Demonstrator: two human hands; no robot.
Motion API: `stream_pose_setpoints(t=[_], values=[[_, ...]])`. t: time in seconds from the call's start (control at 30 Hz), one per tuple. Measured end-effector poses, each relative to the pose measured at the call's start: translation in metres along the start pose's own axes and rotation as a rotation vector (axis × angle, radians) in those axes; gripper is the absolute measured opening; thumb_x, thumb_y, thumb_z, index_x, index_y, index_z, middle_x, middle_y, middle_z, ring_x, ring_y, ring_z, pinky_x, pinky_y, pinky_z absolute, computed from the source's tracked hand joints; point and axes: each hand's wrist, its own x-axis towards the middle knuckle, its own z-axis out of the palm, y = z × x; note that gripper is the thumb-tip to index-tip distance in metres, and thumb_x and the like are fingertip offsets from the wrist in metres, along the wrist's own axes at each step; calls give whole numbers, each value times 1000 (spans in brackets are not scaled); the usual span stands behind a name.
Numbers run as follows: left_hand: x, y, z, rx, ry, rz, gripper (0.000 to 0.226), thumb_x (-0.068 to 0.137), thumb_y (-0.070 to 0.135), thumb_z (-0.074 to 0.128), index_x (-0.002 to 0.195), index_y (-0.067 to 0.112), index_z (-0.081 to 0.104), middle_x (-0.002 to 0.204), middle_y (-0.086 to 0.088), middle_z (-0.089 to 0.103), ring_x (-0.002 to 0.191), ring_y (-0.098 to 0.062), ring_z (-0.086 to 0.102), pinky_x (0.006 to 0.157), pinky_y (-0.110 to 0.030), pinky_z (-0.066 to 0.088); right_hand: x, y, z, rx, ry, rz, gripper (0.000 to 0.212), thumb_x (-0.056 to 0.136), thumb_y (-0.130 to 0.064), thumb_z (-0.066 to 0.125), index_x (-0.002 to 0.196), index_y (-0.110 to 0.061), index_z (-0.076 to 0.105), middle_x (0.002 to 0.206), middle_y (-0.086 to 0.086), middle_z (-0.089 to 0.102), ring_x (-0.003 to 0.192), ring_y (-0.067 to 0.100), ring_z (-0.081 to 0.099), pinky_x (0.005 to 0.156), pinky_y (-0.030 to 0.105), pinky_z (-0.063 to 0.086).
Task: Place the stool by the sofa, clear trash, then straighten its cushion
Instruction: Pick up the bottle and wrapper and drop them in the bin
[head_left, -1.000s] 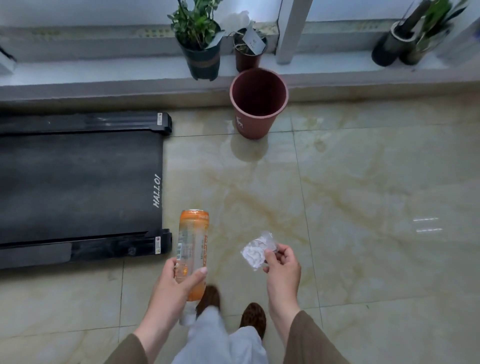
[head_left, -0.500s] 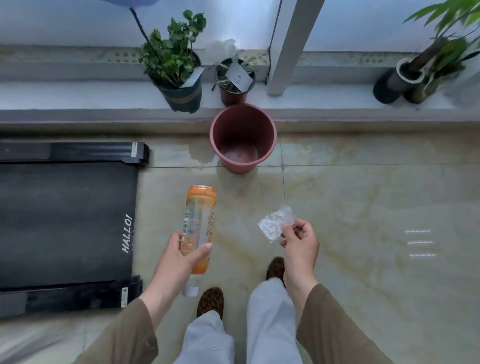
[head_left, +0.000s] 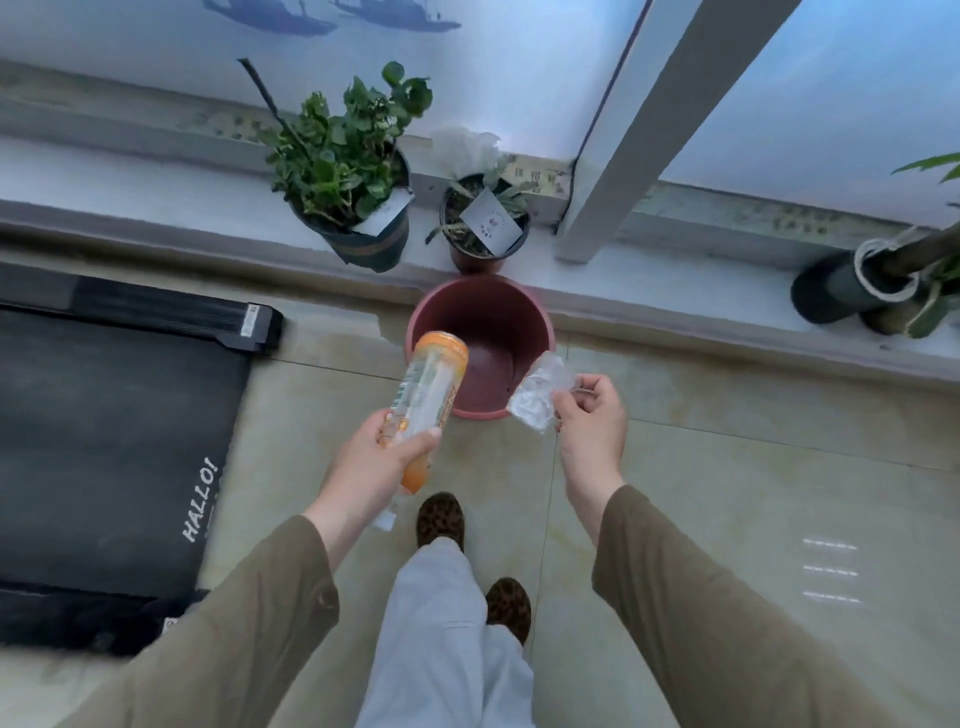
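My left hand (head_left: 382, 457) grips an orange-labelled plastic bottle (head_left: 428, 392), tilted so that its far end reaches over the near rim of a reddish-brown bin (head_left: 493, 317). A crumpled clear wrapper (head_left: 537, 392) is pinched in my right hand (head_left: 592, 415), just at the bin's right rim. The bin stands on the tiled floor below the window ledge and looks empty inside. Neither the stool nor the sofa is in view.
A black treadmill (head_left: 114, 441) lies flat on the floor to the left. Potted plants (head_left: 353, 176) stand on the ledge behind the bin, with another pot (head_left: 852, 286) at the right. My feet in patterned slippers (head_left: 439, 519) are just short of the bin.
I have walked up to the bin. Both hands moved forward, so the bottle's end now hangs over the bin's rim and the wrapper sits beside it.
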Motion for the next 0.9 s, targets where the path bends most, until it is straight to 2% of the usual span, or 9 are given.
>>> stream_pose_setpoints(t=[0.1,0.17,0.23,0.33,0.43,0.5,0.6,0.77,0.9], values=[[30,21,10,-16,-53,-45,43,91,45,73,128,55,53,125,4,70,98,-27,72,60,-34,57,34,-12,23,-150,-65,-24,18,90,-6,60,83,-23,62,83,7,70,70,19,60,66,42,52],[53,32,18,1,-92,-69,70,95,45,69,156,51,34,138,-1,62,106,-33,70,55,-30,53,55,-19,39,-289,-119,-86,15,91,-7,59,83,-18,64,79,4,69,71,21,62,70,47,56],[76,40,26,17,-115,-89,82,97,41,68,164,46,23,147,-7,53,112,-38,68,56,-31,54,75,-22,52,-425,-161,-137,14,91,-8,58,84,-18,65,78,-1,69,73,22,64,74,45,56],[107,49,38,43,-136,-122,91,92,31,69,167,42,19,150,-14,47,111,-41,67,69,-35,55,102,-19,65,-575,-220,-146,15,92,-7,53,94,-15,66,91,3,72,88,28,67,82,46,55],[135,55,53,93,-125,-156,96,85,24,65,167,41,18,150,-16,43,114,-47,65,79,-39,54,126,-12,78,-696,-268,-161,16,91,-7,50,99,-14,64,96,6,71,92,30,65,83,44,54],[155,58,64,179,-106,-165,92,85,26,64,166,38,21,150,-16,39,119,-43,60,91,-42,57,142,-4,88,-790,-324,-168,16,91,-7,51,102,-12,62,99,9,71,93,32,66,84,42,54],[181,58,81,389,-85,-193,88,90,36,63,168,32,21,159,-20,38,136,-44,53,110,-42,47,162,12,103,-915,-481,-121,14,92,-10,56,106,-11,60,101,13,74,95,35,69,86,43,56],[209,49,105,535,-19,-203,84,99,45,58,171,25,19,164,-22,40,144,-44,50,120,-44,42,182,28,110,-1120,-663,-142,32,91,-10,55,124,-10,57,115,14,71,105,35,66,89,35,51],[212,38,114,530,3,-155,76,108,36,46,173,24,10,175,-17,26,154,-44,34,127,-47,29,187,24,112,-1165,-763,-134,44,94,-8,50,138,-8,50,125,18,68,115,38,65,97,37,51]])
